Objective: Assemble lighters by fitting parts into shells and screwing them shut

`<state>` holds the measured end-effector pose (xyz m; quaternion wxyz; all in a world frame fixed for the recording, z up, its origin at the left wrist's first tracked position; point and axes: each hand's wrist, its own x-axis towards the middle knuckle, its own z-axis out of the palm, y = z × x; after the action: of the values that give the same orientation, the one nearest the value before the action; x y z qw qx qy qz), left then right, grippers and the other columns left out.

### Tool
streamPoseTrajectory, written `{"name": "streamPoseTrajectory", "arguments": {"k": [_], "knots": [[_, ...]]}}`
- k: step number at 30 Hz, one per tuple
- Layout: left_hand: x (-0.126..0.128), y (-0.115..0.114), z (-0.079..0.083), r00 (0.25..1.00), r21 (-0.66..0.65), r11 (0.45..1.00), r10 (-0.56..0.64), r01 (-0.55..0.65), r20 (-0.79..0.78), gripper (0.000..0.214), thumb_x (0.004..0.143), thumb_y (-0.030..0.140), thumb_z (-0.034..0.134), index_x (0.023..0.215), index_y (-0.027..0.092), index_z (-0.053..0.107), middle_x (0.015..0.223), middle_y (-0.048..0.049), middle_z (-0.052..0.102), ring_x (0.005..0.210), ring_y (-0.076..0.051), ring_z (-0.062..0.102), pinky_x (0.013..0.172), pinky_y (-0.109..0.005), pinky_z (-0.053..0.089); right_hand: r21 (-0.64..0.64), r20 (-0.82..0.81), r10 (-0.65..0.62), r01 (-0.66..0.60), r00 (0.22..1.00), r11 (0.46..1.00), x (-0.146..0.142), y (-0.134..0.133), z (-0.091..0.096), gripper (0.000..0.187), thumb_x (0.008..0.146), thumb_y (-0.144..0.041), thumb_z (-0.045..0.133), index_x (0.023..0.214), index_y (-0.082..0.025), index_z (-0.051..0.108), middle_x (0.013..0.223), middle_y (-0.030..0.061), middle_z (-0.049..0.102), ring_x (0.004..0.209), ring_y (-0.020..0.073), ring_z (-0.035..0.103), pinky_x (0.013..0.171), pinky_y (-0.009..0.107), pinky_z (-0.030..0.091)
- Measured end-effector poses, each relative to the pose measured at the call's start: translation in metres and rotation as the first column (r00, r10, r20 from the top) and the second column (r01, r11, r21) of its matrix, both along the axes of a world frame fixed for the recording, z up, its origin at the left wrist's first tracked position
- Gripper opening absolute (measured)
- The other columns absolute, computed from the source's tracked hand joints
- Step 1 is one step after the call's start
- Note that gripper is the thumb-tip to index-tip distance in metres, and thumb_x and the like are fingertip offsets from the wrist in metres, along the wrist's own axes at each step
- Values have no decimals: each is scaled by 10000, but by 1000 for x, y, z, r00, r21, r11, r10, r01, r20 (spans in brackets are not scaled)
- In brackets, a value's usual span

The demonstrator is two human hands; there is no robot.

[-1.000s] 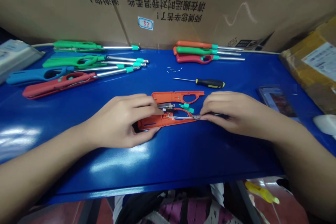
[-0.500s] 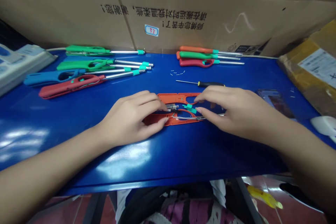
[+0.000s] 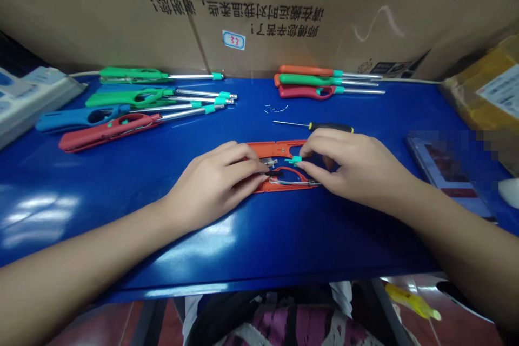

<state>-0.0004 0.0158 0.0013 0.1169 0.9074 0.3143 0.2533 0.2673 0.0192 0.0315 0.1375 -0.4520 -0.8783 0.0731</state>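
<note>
Thumb and index finger of your right hand pinch a small turquoise-green plastic piece, with hardly any gap between them. Those of your left hand come almost together at the tips and seem to grip a slim black part, though the hand hides most of it.

Both hands work over an orange plastic lighter shell lying in two halves on the glossy blue table, in front of you. The upper orange half lies apart from the lower orange half, and your left hand covers the handle end of both. Between them sits a silvery metal component.

Judging by the layout, you are partway through: a thin white wire runs along the lower half to a silvery metal rod at its front end, but the turquoise-green piece and the black part look unseated, and the halves are not joined. Beyond your hands, a black-and-yellow screwdriver and several tiny silvery pins lie loose on the table, apparently unused so far on this shell.
</note>
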Motion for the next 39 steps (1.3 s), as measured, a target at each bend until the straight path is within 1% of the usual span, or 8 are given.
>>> {"name": "streamPoseTrajectory", "arguments": {"k": [4,10,16,22,26,29,33,39], "knots": [[0,1,1,1000,24,999,-28,27,13,161,995,244,619,1098,174,721,1055,-74,741,939,-186,674,821,-315,548,-48,-102,22,-27,995,998,-1,-6,5,54,914,-240,616,909,-209,660,861,5,677,664,119,554,602,271,386],[0,0,3,995,73,993,-92,89,44,142,963,177,660,1090,132,705,1038,-84,757,892,-166,687,800,-295,543,-78,-8,18,-18,1000,997,-5,-11,4,66,903,-263,631,871,-219,669,859,-6,681,651,119,547,578,273,339],[-2,-3,5,985,113,984,-149,139,84,211,951,143,665,1160,169,679,1044,-76,753,907,-168,694,808,-297,555,-92,-37,-42,38,998,995,-7,-7,-7,205,917,-420,657,928,-215,663,883,3,674,670,125,536,591,268,340],[-3,-3,5,983,96,981,-173,166,68,228,973,147,629,1187,190,694,1040,-77,741,926,-172,698,813,-292,574,-168,-183,-54,23,982,986,-9,-4,-10,113,880,-306,664,869,-195,687,695,-18,589,593,109,478,578,258,362],[-2,-3,4,987,54,992,-123,118,100,201,978,138,618,1150,176,714,1032,-70,739,911,-144,714,817,-240,579,-361,-315,-167,45,934,932,-10,-2,-4,163,892,-304,644,949,-188,743,599,-41,520,518,95,435,500,248,346],[-1,-3,3,986,32,994,-110,107,122,196,978,140,621,1148,167,713,1024,-66,741,899,-130,719,818,-219,579,-481,-366,-242,40,898,876,-10,-1,1,208,907,-337,634,974,-170,738,648,-15,557,538,101,463,477,242,354],[-1,-1,0,983,5,993,-115,115,142,207,956,135,651,1152,141,716,1028,-74,744,884,-122,719,809,-203,576,-546,-412,-264,-4,872,838,-9,1,2,195,920,-338,627,970,-164,699,685,-7,552,567,104,478,480,236,362],[-1,-1,-1,984,-9,994,-106,109,143,201,947,144,669,1139,141,728,1038,-79,756,918,-126,729,848,-197,579,-574,-422,-248,-46,872,817,-10,1,0,158,878,-314,691,933,-166,682,611,-66,443,526,77,372,466,226,303]]}}
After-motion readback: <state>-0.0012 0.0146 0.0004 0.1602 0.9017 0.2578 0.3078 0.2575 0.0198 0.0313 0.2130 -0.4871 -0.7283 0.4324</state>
